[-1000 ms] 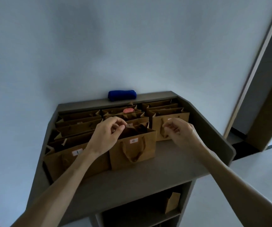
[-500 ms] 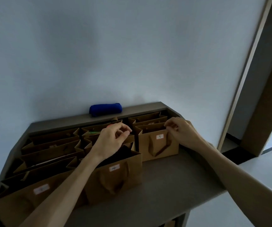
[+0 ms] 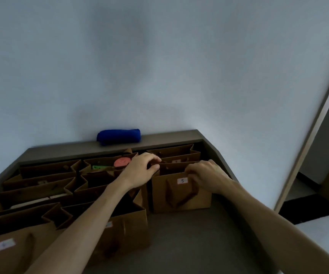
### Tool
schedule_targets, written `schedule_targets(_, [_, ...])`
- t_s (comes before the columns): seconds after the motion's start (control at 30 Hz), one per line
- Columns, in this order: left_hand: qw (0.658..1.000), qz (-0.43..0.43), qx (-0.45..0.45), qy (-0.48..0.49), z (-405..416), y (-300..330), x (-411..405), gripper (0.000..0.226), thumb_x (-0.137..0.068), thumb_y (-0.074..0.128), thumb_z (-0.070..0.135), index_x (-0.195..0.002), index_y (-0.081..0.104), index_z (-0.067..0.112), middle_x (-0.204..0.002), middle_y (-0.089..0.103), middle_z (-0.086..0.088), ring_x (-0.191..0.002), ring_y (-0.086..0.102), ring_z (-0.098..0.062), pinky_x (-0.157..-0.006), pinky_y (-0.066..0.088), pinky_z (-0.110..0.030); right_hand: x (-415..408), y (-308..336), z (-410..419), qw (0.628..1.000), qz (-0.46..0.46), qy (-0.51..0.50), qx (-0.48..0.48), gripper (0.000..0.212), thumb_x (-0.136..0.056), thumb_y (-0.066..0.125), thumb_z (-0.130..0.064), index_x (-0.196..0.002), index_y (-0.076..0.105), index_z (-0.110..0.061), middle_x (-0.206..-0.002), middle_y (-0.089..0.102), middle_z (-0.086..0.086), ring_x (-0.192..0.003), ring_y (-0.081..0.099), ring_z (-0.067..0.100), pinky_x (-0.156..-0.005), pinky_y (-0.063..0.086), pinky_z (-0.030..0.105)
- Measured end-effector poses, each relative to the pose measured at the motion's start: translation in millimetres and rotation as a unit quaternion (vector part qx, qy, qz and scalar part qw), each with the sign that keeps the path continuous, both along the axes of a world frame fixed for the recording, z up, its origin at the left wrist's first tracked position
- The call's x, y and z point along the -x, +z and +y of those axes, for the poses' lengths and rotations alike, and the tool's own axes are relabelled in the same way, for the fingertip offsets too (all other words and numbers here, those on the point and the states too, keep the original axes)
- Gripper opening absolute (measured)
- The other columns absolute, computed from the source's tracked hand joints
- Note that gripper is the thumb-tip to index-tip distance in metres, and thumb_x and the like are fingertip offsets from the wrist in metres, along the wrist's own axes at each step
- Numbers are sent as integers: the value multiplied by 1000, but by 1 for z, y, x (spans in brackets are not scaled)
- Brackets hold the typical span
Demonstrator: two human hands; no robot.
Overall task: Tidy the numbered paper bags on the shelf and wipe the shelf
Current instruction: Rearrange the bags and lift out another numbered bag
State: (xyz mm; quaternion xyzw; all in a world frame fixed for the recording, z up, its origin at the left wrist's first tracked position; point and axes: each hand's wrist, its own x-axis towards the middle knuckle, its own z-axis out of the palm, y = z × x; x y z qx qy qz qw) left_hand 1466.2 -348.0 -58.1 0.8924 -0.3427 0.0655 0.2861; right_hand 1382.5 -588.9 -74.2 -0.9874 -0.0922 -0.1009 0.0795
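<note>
Both hands on the bag labelled 5 (image 3: 181,191), front of the right column on the shelf (image 3: 179,244). Left hand (image 3: 139,171) pinches the bag's upper left corner, fingers curled at the rim. Right hand (image 3: 205,177) pinches the front rim just right of the label, fingers curled over the edge. The bag stands upright, touching the bag behind it; more brown paper bags fill the rows to the left, and one of them holds a red round item (image 3: 122,162). Blue rolled cloth (image 3: 118,136) sits on the back ledge, well apart from both hands, untouched.

Step in hand looks like squaring up bag 5 in its column. To do it well: hold both top corners evenly, lift a little rather than drag so the paper base doesn't crumple, keep the label facing front, line the front face with the neighbouring bag to its left (image 3: 120,230). Thin paper rim probably tears if pinched hard or twisted. Wiping not yet started.
</note>
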Motion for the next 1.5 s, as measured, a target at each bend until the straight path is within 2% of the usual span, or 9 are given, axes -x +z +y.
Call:
schedule_targets(0.13, [999,7,-33,-8,-6,-12,-14,29,-97,53,32,-125,57,26,-134,52,6,-115,43,0,-86,29,-10,2,0,1,1000,-1,0,1,22,-100,46,-38,-116,61,-33,-113,66,-13,-109,59,8,-108,33,39])
schedule_targets(0.33, [998,49,38,9,-3,-26,-28,21,-96,51,39,-114,61,32,-118,57,10,-92,51,9,-69,36,-9,37,-10,-2,999,-35,28,3,30,-97,37,-48,-114,60,-37,-107,65,-18,-103,57,4,-101,29,30])
schedule_targets(0.7, [992,93,76,-31,-4,-27,-18,40,-94,42,55,-110,67,29,-114,65,13,-106,57,0,-89,46,-23,65,-24,4,991,-112,48,46,26,-98,44,-41,-105,67,-31,-99,69,-13,-92,63,10,-82,40,32])
schedule_targets(0.8, [994,85,56,-48,-3,-30,-13,50,-89,39,64,-113,67,30,-117,65,13,-110,56,-1,-95,44,-27,53,-20,3,995,-89,29,34,26,-100,42,-42,-109,65,-32,-103,68,-14,-99,60,10,-88,37,33])
schedule_targets(0.87, [997,44,30,-49,-1,-34,-11,39,-93,42,59,-113,65,34,-113,66,16,-105,56,4,-91,46,-24,38,-15,3,997,-73,20,14,27,-100,42,-45,-110,64,-32,-106,67,-14,-104,58,9,-94,36,34])
schedule_targets(1.07, [1000,14,-4,-18,-2,-36,-14,27,-97,43,46,-114,61,37,-110,65,17,-96,57,4,-87,49,-28,-24,8,10,974,-142,-11,-178,22,-99,52,-37,-109,68,-25,-105,65,-12,-99,56,6,-88,52,36])
schedule_targets(1.3, [1000,-10,4,-8,0,-38,-13,28,-97,43,46,-114,63,35,-112,66,14,-100,55,1,-88,48,-30,-68,8,3,994,30,-77,-66,41,-102,40,-42,-138,50,-26,-139,55,-2,-130,48,19,-112,30,49])
schedule_targets(1.4, [999,-12,52,-5,-1,-38,-11,27,-97,45,46,-113,62,34,-113,61,14,-103,53,2,-88,46,-26,-58,-7,3,995,3,-81,-53,39,-104,32,-42,-134,55,-29,-137,57,-8,-131,46,13,-115,20,44])
schedule_targets(1.5, [992,-12,129,2,1,-38,-11,24,-96,51,41,-116,59,31,-116,53,14,-105,52,1,-86,44,-20,-36,-12,5,993,-35,-81,-80,38,-104,31,-44,-119,64,-32,-120,66,-13,-116,56,10,-112,24,43])
